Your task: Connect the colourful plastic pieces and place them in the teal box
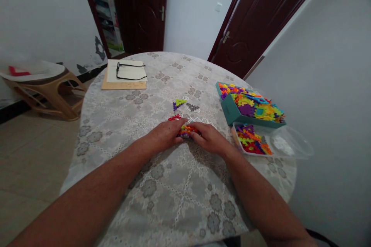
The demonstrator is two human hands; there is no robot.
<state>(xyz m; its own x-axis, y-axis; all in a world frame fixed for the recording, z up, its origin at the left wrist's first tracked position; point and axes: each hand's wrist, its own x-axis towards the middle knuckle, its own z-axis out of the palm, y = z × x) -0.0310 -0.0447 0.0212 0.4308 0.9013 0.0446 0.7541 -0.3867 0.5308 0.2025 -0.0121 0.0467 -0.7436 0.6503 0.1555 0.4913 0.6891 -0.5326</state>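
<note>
My left hand (168, 133) and my right hand (207, 137) meet over the middle of the table. Between them is a small cluster of orange, yellow and purple plastic building pieces (189, 129), gripped from both sides. The fingers partly hide it, so its full shape does not show. A red toothed piece (174, 117) lies just beyond my left fingers. Farther out are a lime green piece (180, 102) and a purple piece (174, 105), touching or overlapping. White square outlines and a grey patch lie near them; I cannot tell whether they are loose pieces.
At the right, a teal box (232, 110) full of colourful pieces stands behind a clear plastic container (238, 144) with more pieces and its lid (298, 142) beside it. Black-framed glasses (118, 70) rest on papers (111, 79) at the far left. A stool (55, 98) stands beyond.
</note>
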